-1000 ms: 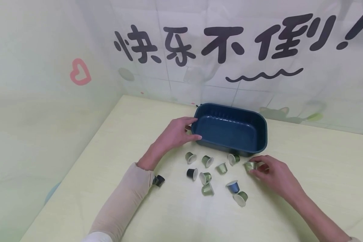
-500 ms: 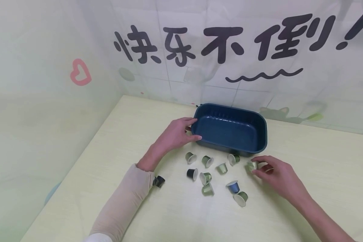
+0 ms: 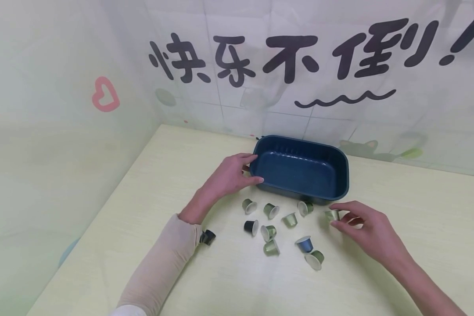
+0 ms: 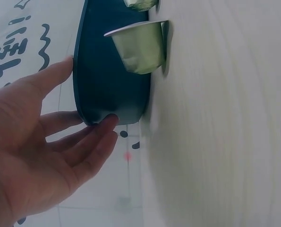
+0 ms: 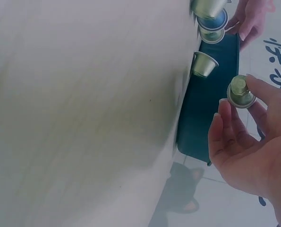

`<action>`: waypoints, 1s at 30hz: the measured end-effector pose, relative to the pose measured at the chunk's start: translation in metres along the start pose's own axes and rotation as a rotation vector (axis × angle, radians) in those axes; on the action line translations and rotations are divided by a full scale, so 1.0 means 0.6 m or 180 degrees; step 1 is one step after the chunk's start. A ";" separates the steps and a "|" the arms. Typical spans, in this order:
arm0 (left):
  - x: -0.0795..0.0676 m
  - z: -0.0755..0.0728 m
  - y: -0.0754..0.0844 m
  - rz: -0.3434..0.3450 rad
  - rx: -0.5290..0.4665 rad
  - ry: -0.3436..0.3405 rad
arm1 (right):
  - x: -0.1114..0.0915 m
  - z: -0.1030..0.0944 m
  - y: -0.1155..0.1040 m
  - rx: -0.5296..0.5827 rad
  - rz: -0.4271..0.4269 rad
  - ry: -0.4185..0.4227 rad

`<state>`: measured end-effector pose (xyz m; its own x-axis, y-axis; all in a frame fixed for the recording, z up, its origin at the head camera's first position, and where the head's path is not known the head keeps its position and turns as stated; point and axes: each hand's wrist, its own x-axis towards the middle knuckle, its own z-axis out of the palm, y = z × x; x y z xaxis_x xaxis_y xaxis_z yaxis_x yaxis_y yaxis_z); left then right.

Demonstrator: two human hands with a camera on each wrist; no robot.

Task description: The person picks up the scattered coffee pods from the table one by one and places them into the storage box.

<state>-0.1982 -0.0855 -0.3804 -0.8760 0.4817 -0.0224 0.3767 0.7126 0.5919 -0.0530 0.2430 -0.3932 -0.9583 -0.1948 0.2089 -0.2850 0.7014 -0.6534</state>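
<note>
My right hand [image 3: 373, 228] pinches a light green coffee capsule [image 3: 332, 215] between thumb and fingertips, close to the bin's near right corner. In the right wrist view that capsule [image 5: 240, 92] shows its narrow end to the camera. At the left end of a dark blue rectangular bin [image 3: 300, 189], my left hand [image 3: 231, 174] holds the rim, thumb at the near corner and fingers along the outside. The bin's floor is bare. Several green capsules [image 3: 271, 210] lie scattered in front of it, with a blue capsule [image 3: 304, 244] and a black capsule [image 3: 250, 227] among them.
Another black capsule [image 3: 208, 237] lies beside the left sleeve [image 3: 162, 259]. Behind the bin, the pale wood-grain table [image 3: 411, 193] meets a white wall covering [image 3: 260, 101] printed with large dark characters. A second printed covering [image 3: 63, 175] borders the left side.
My right hand has shifted slightly right with the pinched green capsule, which now tilts a little differently. The left hand, the bin and the loose capsules stay where they were.
</note>
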 end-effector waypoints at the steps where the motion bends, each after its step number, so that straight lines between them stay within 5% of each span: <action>1: 0.000 0.000 0.000 -0.0008 0.0018 0.0004 | 0.001 0.000 -0.001 0.0021 -0.0028 0.0008; 12: -0.001 -0.001 0.001 -0.0049 0.0048 0.0004 | 0.010 -0.011 -0.012 0.0265 -0.0200 0.0105; 20: -0.002 0.002 0.001 -0.0046 0.0004 -0.0007 | 0.011 -0.015 -0.013 0.0135 0.0019 0.0223; 30: -0.001 -0.001 0.003 -0.0097 0.0110 0.0003 | 0.027 -0.020 -0.021 0.0194 -0.0032 0.0297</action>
<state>-0.1973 -0.0844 -0.3787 -0.8875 0.4592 -0.0393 0.3601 0.7441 0.5627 -0.0649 0.2391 -0.3729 -0.9503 -0.1349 0.2807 -0.2980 0.6562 -0.6932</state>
